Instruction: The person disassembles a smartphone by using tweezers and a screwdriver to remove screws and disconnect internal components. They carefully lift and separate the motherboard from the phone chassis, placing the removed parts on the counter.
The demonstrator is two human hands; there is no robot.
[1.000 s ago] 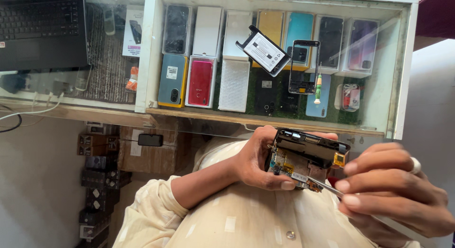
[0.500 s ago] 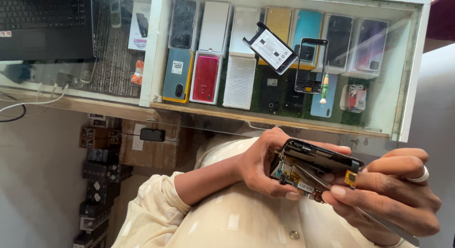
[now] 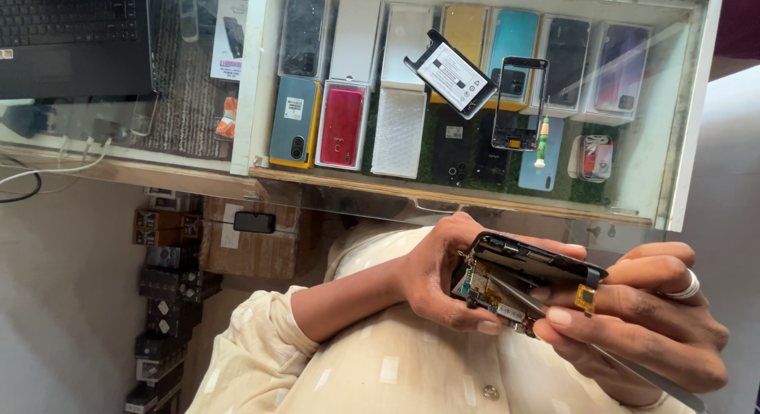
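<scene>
The left hand point(image 3: 439, 275) is wrapped around an opened black phone body with its gold-and-blue circuit board exposed point(image 3: 507, 279), tilting the open side up toward the eyes, in front of the cream shirt. The right hand point(image 3: 641, 319) pinches a thin metal tool point(image 3: 609, 357) pen-fashion, tip on the board for fine work. Beyond, a glass-topped white display case point(image 3: 689, 113) shows phone covers; a loose black battery point(image 3: 451, 72) lies on its glass.

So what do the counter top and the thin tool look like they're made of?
Counter top: clear glass, by the glare and the phone cases seen through it. Thin tool in the right hand: probably bare metal, grey with a dull shine; too slim to be sure.
</scene>
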